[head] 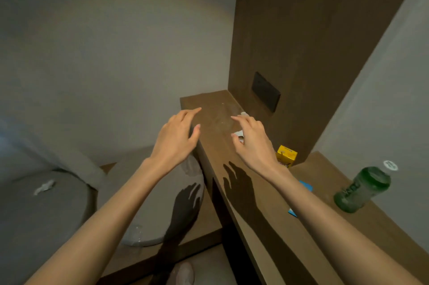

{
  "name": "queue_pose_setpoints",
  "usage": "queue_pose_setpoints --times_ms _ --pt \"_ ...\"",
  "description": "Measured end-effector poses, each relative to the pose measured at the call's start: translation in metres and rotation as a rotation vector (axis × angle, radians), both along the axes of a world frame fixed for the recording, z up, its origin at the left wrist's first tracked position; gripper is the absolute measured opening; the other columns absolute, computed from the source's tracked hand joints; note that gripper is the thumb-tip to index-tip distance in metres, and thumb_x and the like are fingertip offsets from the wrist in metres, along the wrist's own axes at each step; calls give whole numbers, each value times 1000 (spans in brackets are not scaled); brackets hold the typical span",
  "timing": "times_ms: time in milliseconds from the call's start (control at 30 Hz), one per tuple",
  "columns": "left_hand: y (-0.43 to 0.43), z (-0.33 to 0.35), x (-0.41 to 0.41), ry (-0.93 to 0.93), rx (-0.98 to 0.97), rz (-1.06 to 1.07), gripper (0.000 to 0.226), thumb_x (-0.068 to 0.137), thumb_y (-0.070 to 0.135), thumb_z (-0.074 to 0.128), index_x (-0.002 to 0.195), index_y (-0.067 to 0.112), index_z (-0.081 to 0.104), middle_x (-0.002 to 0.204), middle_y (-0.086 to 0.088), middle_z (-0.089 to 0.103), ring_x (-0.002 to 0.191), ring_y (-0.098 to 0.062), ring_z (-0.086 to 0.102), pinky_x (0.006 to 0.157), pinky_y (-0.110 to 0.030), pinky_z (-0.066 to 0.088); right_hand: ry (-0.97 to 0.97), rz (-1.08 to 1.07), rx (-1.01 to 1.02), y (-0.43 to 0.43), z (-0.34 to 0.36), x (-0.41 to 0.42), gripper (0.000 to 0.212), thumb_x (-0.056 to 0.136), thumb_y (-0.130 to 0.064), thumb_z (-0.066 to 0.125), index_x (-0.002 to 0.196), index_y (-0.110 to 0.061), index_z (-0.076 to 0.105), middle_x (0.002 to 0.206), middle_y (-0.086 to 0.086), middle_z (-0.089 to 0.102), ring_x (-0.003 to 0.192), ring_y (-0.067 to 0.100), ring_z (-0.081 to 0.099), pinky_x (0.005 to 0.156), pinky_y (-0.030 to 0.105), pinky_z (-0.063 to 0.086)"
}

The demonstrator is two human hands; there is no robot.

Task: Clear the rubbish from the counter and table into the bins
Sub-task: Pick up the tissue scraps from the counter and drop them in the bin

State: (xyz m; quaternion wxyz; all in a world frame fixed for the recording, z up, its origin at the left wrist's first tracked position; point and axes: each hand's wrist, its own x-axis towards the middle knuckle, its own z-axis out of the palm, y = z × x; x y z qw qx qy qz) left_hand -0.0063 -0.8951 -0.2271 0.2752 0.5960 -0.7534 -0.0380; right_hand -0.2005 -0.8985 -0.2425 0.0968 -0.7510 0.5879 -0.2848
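Left grip (176,136) and right grip (251,143) hover empty, fingers spread, flanking a faint clear plastic piece (221,117) at the far end of the bench (218,152). I judge this the reach; next I must close on it gently. Print on the yellow carton (286,156) and green bottle (362,189) is too small to read.

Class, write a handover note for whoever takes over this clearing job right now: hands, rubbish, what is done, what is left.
Left hand and right hand: open, empty, above the counter's far end.
On the counter: white wrapper by the right hand, yellow carton, blue packet, green bottle.
Crumpled tissue on the grey table.
Done: nothing visibly binned.
Left: all of the above.
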Motion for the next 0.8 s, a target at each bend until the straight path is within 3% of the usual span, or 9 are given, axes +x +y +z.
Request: queue_pose_setpoints --times_ms 300,600,733,800 --pt "-186 -66 12 30 233 -203 51 96 29 45 144 18 31 140 -9 42 123 -25 46 101 -40 43 -14 -194 172 -145 -57 25 46 93 -20 54 138 -20 44 144 1 42 133 20 36 105 34 38" --pt "-303 -155 -24 60 640 -183 62 93 33 51 147 29 21 155 -5 18 140 -27 22 113 -40 24 -16 -376 430 -233 -118 5 49 92 -17 54 140 -21 42 146 6 37 135 27 32 109 40 33" --pt "-337 -197 -36 -98 653 -215 72 87 50 53 148 29 19 158 -11 10 142 -38 16 112 -51 28 24 -420 593 -265 -154 -8 54 91 -26 57 141 -22 38 148 8 32 135 33 30 107 45 35" --pt "-347 -212 -44 -125 671 -195 80 83 59 53 148 34 15 159 -9 -1 144 -41 2 112 -59 12 37 -409 676 -278 -172 -15 57 89 -31 59 141 -23 36 148 9 30 134 36 29 106 45 35"
